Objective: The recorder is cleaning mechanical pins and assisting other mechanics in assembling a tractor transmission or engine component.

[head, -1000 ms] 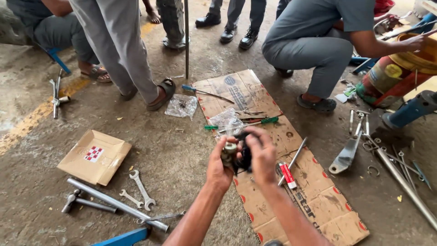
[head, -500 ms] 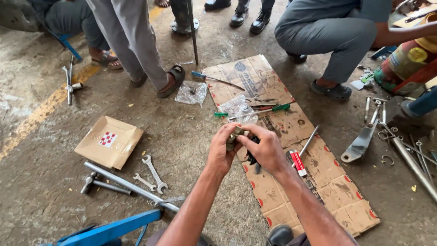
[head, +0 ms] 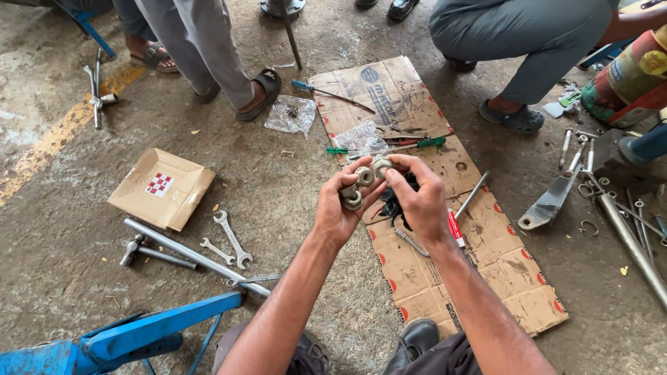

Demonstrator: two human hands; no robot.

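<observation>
At centre frame, above the stained cardboard sheet on the concrete floor, your left hand is clamped around a stack of grey metal rings. Your right hand pinches another ring just beside them, fingers closed on it.

A single head-worn camera looks steeply down from close above the person's own forearms, facing forward toward twelve o'clock, where the cardboard sheet on the concrete floor fills the centre.
</observation>
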